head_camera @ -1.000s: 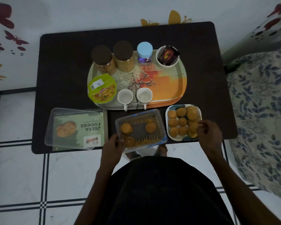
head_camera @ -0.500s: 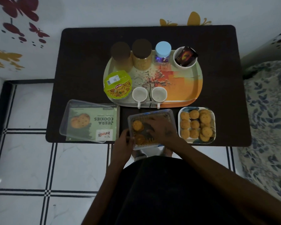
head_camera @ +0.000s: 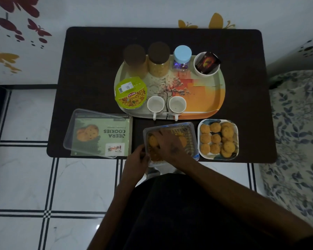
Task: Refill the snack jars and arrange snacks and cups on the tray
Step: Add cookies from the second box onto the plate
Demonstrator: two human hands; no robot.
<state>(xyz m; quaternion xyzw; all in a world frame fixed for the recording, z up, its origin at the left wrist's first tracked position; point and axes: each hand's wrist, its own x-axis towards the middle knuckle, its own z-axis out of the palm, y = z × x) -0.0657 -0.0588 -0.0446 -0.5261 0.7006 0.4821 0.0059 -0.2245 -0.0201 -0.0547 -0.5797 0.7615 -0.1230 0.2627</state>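
A clear plastic cookie box point(head_camera: 189, 136) sits at the table's near edge with a few cookies point(head_camera: 153, 141) left in it. My left hand point(head_camera: 135, 160) grips its near left corner. My right hand point(head_camera: 168, 143) reaches into the box, palm down over the cookies; its fingertips are hidden. Right of the box stands a plate point(head_camera: 201, 156) heaped with cookies. Behind them, the orange patterned tray point(head_camera: 206, 100) carries two white cups point(head_camera: 155, 105), a green snack tub point(head_camera: 131, 92), two brown-lidded jars point(head_camera: 159, 58), a blue-lidded jar point(head_camera: 182, 55) and a white bowl point(head_camera: 200, 71) holding a dark packet.
The box's clear lid point(head_camera: 90, 130) lies on a green Jeera Cookies sleeve point(head_camera: 114, 136) at the table's near left. The dark table point(head_camera: 90, 69) stands against a white wall with butterfly stickers. A bed with a leaf-print cover point(head_camera: 296, 123) is close on the right.
My right hand left the plate of cookies and moved left into the cookie box. The view shifted, so the table sits further right. My left hand still holds the box.
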